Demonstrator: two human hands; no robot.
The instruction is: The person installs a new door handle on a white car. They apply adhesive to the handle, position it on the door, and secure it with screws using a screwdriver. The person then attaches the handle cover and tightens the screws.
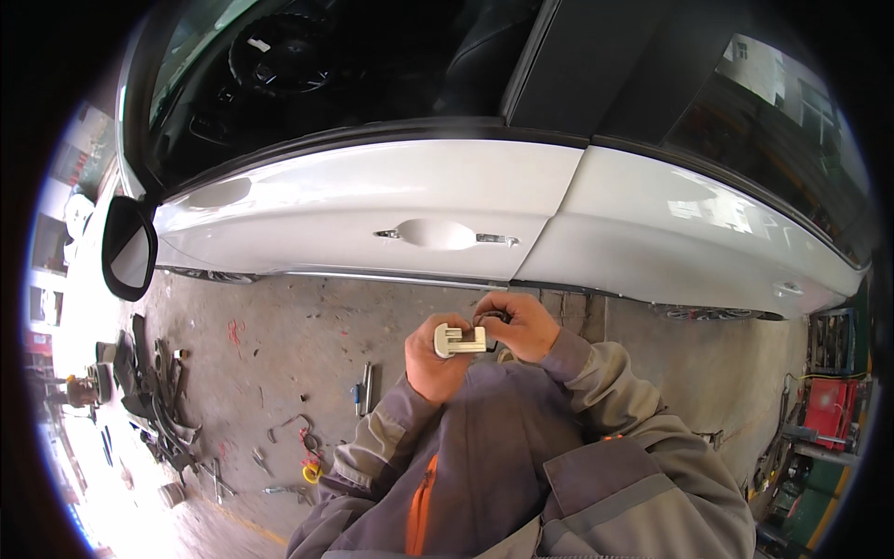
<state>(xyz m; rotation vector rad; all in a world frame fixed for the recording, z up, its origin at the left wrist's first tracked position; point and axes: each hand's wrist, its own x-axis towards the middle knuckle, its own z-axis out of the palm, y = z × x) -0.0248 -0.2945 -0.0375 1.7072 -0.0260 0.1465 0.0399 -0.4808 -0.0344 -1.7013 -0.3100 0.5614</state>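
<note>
My left hand (434,363) grips a small cream-white slotted piece (465,342), shaped like a door handle end cap, in front of my body. Close by on the right, my right hand (523,326) is closed, thumb and forefinger pinched on a small dark part (494,318). Its kind is hidden by the fingers. The white part's right end comes right up to the fingers of that hand. Beyond both hands is the white car's front door (326,224), whose handle recess (436,235) has no handle across it and shows openings at both ends.
A side mirror (130,248) juts out at left. Dark trim pieces (158,410) lie on the concrete floor (298,373). Nearer are a blue-handled tool (358,399), a metal rod (369,387) and a yellow tape roll (311,473). A red box (832,410) stands at far right.
</note>
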